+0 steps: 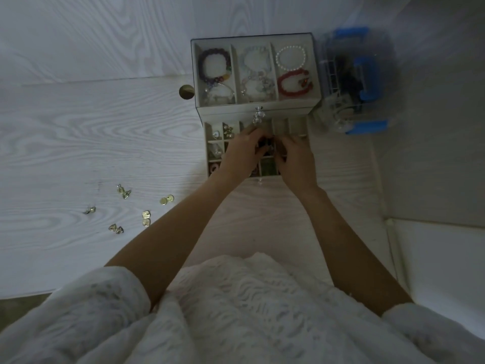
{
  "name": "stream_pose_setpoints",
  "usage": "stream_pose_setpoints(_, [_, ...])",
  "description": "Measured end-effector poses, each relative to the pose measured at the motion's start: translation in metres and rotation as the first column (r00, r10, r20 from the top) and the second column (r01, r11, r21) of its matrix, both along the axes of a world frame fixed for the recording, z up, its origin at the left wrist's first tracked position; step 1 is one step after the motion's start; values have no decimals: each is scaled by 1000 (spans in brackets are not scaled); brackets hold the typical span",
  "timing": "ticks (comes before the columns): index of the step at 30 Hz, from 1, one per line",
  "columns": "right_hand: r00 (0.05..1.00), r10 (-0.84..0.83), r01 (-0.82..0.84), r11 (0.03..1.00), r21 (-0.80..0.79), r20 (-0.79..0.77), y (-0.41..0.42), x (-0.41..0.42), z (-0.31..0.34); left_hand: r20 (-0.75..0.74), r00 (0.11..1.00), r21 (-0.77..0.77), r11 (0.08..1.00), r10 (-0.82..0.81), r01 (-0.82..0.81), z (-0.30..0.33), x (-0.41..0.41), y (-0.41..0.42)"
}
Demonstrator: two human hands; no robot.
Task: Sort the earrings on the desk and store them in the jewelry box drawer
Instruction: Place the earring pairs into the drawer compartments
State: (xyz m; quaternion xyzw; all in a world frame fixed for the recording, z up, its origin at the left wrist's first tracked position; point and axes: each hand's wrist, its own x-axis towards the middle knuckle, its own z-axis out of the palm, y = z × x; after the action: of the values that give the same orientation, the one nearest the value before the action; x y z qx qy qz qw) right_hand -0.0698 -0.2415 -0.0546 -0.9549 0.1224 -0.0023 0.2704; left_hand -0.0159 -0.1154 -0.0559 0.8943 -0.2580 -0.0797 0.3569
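In the head view, both hands meet over the open drawer [256,151] of the jewelry box [253,74], right of frame centre. The left hand [244,151] and right hand [296,158] have fingers curled toward each other above the middle compartments; the dim light hides whether either grip pinches an earring, so I cannot tell. Ten or so gold earrings [126,208] lie loose on the bench [78,132] at lower left, well apart from the box. To do this step well, lower each piece into one compartment, keep pairs together, and avoid knocking the dividers.
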Motion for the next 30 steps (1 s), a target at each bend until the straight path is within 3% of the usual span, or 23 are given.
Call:
stream_pose_setpoints(3, [1000,22,-23,998,-53,-12,3,3,-2,13,999,24,998,-50,49,4,-3,7])
stream_pose_setpoints(9, [999,36,-36,997,-65,4,6,9,-4,169,964,230,959,-207,165,3,-4,17])
stream_pose_setpoints(16, [998,-34,37,999,-39,61,3,10,2,223,941,288,940,-253,185,-12,-6,21])
stream_pose_setpoints(22, [997,27,-33,995,-95,-68,0,30,0,193,967,208,970,-168,127,-7,-8,17])
stream_pose_setpoints(25, [999,24,-24,1000,-16,-22,0,28,-2,201,975,162,985,-93,60,-5,-8,19])
stream_pose_setpoints(30, [993,104,-102,994,-40,51,-2,4,-1,261,954,273,959,-150,77,-13,-9,24])
